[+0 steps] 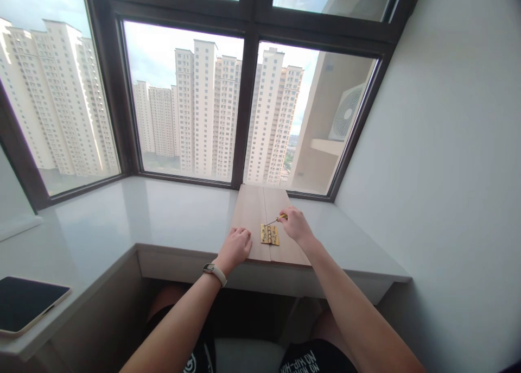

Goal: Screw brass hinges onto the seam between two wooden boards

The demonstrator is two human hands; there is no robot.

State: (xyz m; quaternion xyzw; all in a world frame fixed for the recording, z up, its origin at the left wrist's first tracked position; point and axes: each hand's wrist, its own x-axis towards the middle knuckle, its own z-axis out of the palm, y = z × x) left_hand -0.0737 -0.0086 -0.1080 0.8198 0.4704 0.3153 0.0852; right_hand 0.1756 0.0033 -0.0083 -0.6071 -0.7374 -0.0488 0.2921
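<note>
My right hand is closed around the yellow handle of a screwdriver. Its thin shaft slants down to the left, and the tip is at the upper left of a brass-coloured hinge. The hinge lies unfolded across the seam of two light wooden boards, with small dark screws or holes on its leaves, too small to tell apart. To the left of the hinge, my left hand rests on the near left part of the boards, holding nothing, its fingers slightly bent. A pale-banded watch is on that wrist.
The boards lie on a white window-sill counter, reaching back to the dark window frame. A dark-screened tablet lies on the counter's left arm. A white wall bounds the right side. My legs are below the counter's front edge.
</note>
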